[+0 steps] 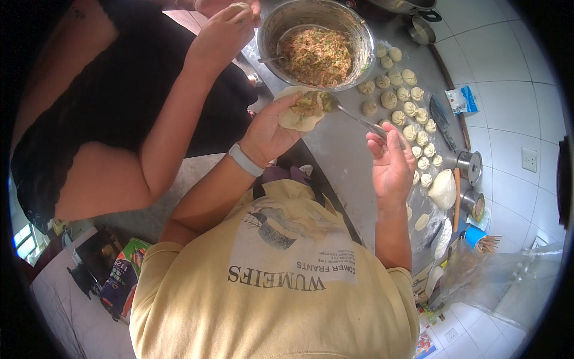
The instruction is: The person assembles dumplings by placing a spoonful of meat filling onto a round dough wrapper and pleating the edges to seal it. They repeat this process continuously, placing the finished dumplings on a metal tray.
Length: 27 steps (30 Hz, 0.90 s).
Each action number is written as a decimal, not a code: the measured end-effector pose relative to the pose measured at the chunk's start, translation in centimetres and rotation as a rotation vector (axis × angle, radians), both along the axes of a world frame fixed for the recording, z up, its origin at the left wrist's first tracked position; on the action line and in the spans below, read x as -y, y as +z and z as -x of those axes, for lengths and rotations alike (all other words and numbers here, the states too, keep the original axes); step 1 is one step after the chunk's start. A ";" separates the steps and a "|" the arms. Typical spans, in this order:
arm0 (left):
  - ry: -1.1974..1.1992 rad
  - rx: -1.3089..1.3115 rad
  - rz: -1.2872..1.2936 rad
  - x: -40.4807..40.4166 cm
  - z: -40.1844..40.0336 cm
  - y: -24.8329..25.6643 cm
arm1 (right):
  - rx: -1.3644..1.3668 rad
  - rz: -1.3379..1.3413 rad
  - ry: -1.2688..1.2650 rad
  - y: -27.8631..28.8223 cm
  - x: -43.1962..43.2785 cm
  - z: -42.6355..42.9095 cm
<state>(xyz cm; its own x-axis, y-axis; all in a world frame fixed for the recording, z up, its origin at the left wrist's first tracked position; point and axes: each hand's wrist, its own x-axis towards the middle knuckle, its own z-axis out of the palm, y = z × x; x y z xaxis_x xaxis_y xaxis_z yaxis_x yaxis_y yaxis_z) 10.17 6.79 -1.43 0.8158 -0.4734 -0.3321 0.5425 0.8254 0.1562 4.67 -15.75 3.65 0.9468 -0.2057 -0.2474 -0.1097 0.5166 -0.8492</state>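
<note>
My left hand, with a pale band at its wrist, holds up a round dough wrapper, the thumb lying over its upper edge. A mound of chopped filling rests on the wrapper. My right hand grips the handle of a metal spoon, whose bowl end touches the filling. Just beyond the wrapper stands a large metal bowl of minced filling with green bits; another utensil leans inside its left rim. Pleated filled buns sit in loose rows beyond my right hand.
A co-worker's hands hold a piece of dough at upper left. On the metal worktop at right lie a dough lump, a wooden rolling pin and flat wrappers. Lidded pots stand along the tiled wall.
</note>
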 end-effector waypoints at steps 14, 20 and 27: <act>-0.069 -0.053 0.074 -1.3 1.6 0.1 | 0.080 0.496 0.072 -9.3 -0.9 -9.7; -0.155 -0.034 0.056 -0.4 2.3 0.6 | 0.574 1.536 -0.112 -7.6 -0.6 -8.4; -0.331 0.009 0.051 4.5 2.5 1.3 | 0.097 0.949 0.019 0.0 -2.7 2.6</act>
<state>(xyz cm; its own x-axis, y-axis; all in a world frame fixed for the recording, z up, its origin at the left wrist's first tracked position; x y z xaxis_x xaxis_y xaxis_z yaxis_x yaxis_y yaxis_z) 7.63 2.32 -0.14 0.6177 -0.7290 -0.2950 0.7813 0.6114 0.1252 2.11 -13.09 3.68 0.9597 -0.2646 0.0945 -0.0179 -0.3935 -0.9191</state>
